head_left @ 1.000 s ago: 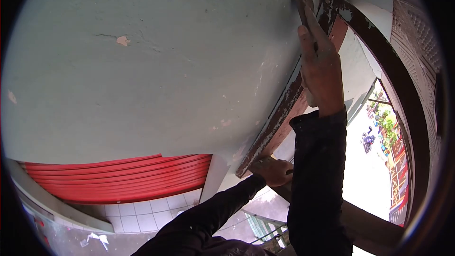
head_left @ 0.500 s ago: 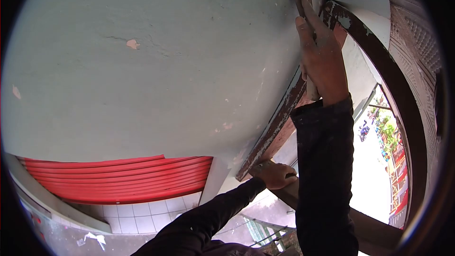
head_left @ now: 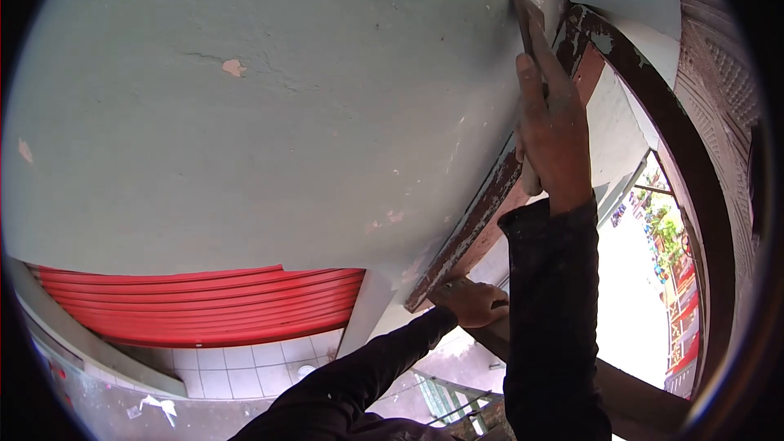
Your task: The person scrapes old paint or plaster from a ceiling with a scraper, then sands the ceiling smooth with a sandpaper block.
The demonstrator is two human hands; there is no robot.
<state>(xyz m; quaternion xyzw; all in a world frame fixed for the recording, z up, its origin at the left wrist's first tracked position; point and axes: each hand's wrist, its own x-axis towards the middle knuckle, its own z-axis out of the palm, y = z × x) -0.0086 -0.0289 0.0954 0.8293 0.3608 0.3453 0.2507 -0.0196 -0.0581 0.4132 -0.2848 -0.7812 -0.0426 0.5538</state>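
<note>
My right hand (head_left: 557,135) is closed round the handle of a scraper (head_left: 527,20), a flat blade with a pale handle end showing below the palm. My index finger lies stretched along the tool. The blade's edge touches the grey-green painted wall (head_left: 269,155) near its upper right edge, beside a patch of chipped paint. Lower down, my left hand (head_left: 474,302) is wrapped round the lower part of a brown wooden frame (head_left: 482,204), whose paint is flaking. Some of its fingers are hidden behind the wood.
A red roller shutter (head_left: 204,302) and white floor tiles (head_left: 245,366) lie far below at left. The frame's dark curved bar (head_left: 686,139) borders a bright opening on the right. Textured grey wall (head_left: 719,73) stands beyond it. Green metalwork (head_left: 453,400) shows underneath.
My right hand and the scraper have slid a little downward along the wall's edge, uncovering the chipped patch above. My left hand has kept its place on the frame.
</note>
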